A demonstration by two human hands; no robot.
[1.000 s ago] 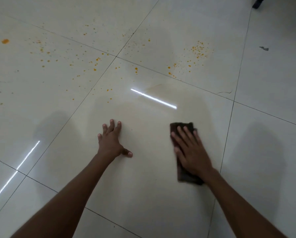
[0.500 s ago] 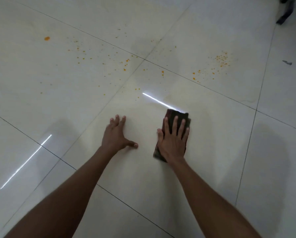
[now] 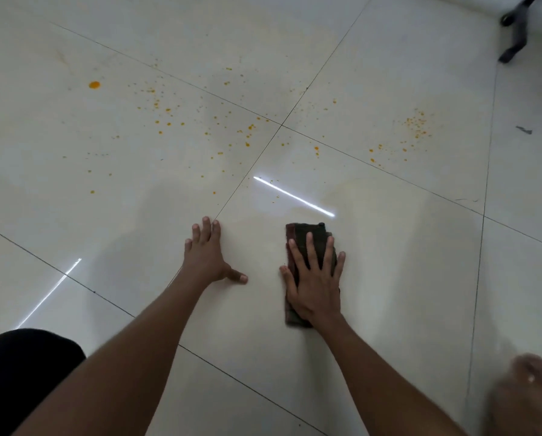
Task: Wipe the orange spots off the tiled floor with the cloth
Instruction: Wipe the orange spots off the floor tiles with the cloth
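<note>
Two hands are flat on the tiled floor [image 3: 389,278] in the head view: the right hand [image 3: 315,283], fingers straight and spread, presses the dark folded cloth [image 3: 307,237] down, while the left hand [image 3: 206,256], also spread, props on bare tile well apart from it. Orange spots [image 3: 169,118] lie ahead, none under the cloth (largest blob at far left [image 3: 94,84]), so the stroke should, in my judgement, push forward under even palm pressure. A chair base [image 3: 514,29] at top right, a grey scrap [image 3: 524,130] and a blurred foot [image 3: 527,394] stand clear.
</note>
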